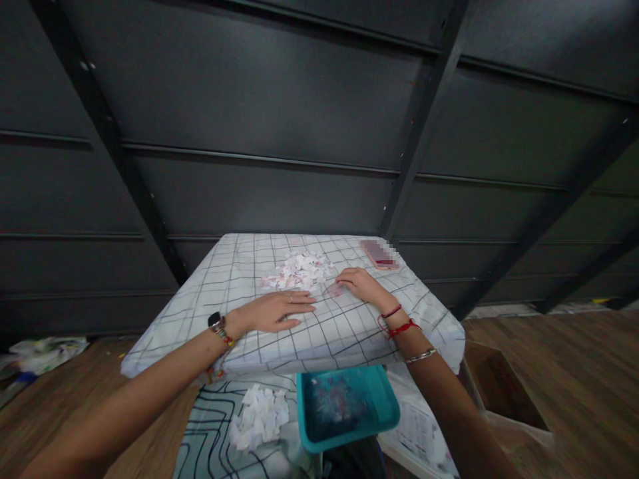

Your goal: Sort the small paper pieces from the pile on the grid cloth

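My left hand (277,311) lies flat on the checked cloth of the table (319,339), fingers stretched out and nothing in them. Just beyond its fingertips is a loose heap of small white and pinkish paper-like pieces (302,269). To the right of that heap, my right hand (363,285) has its fingertips closed on a small see-through pinkish piece (335,289), which looks like thin plastic film. The piece rests low against the cloth, and its exact kind cannot be made out.
A pink-edged phone (372,256) lies at the table's back right. Below the front edge are a teal tub (392,402) with residue inside and a pile of white scraps (259,416). An open cardboard box (504,389) stands right; dark wall panels (279,100) rise behind.
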The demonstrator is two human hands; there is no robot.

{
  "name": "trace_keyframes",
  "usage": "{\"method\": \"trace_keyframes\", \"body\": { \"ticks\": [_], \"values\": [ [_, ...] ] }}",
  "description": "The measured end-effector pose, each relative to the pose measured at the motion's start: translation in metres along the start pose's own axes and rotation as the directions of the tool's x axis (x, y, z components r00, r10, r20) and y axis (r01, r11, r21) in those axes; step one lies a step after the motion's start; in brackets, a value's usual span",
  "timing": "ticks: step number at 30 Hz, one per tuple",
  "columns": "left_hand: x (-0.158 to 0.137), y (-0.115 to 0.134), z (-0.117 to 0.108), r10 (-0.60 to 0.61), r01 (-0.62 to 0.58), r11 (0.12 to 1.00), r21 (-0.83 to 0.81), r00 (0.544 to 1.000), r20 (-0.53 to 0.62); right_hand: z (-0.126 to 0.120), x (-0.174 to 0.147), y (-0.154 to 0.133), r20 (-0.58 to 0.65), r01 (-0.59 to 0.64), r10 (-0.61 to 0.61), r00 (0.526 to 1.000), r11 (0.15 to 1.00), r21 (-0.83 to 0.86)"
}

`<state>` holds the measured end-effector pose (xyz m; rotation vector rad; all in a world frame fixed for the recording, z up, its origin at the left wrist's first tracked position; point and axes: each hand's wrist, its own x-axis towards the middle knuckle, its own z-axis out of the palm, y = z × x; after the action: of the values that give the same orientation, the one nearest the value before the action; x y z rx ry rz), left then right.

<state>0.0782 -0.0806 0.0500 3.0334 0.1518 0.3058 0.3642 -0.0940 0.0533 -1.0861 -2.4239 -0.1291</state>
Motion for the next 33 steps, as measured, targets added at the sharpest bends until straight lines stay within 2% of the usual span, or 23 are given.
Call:
{"method": "trace_keyframes", "body": {
  "ticks": [3, 8, 14, 17, 20, 23, 27, 29, 33],
  "values": [
    [0.000, -0.001, 0.002, -0.003, 0.005, 0.998, -0.064, 1.000, 0.016, -0.006, -0.005, -0.001, -0.007, -0.046, 0.045, 0.999, 0.999, -0.024],
    [0.000, -0.002, 0.003, -0.011, 0.011, 0.995, -0.095, 1.000, 0.006, -0.009, -0.007, -0.014, 0.017, -0.172, 0.177, 0.984, 0.972, -0.160],
    [0.001, -0.001, 0.002, -0.013, 0.014, 0.997, -0.076, 1.000, 0.013, -0.009, -0.004, -0.035, 0.049, -0.161, 0.168, 0.984, 0.978, -0.129],
    [0.001, -0.001, 0.002, -0.020, 0.020, 0.997, -0.071, 1.000, 0.004, -0.010, 0.000, -0.038, 0.033, -0.250, 0.259, 0.965, 0.954, -0.164],
    [0.000, 0.000, 0.002, -0.032, 0.032, 0.997, -0.066, 0.999, 0.001, -0.010, 0.003, -0.038, 0.078, -0.309, 0.332, 0.940, 0.926, -0.215],
    [0.000, 0.000, 0.001, -0.040, 0.040, 0.997, -0.067, 0.999, -0.002, -0.009, 0.003, -0.039, 0.108, -0.278, 0.308, 0.945, 0.933, -0.228],
    [0.000, -0.001, 0.002, -0.035, 0.033, 0.996, -0.078, 0.999, -0.017, -0.010, -0.003, -0.039, 0.036, -0.314, 0.339, 0.940, 0.902, -0.295],
    [0.000, -0.001, 0.003, -0.034, 0.031, 0.996, -0.081, 0.999, -0.027, -0.011, -0.006, -0.041, 0.038, -0.316, 0.346, 0.937, 0.891, -0.325],
    [-0.001, -0.001, 0.003, -0.039, 0.038, 0.997, -0.074, 0.999, -0.015, -0.013, -0.009, -0.049, 0.095, -0.217, 0.253, 0.963, 0.934, -0.284]
  ]
}}
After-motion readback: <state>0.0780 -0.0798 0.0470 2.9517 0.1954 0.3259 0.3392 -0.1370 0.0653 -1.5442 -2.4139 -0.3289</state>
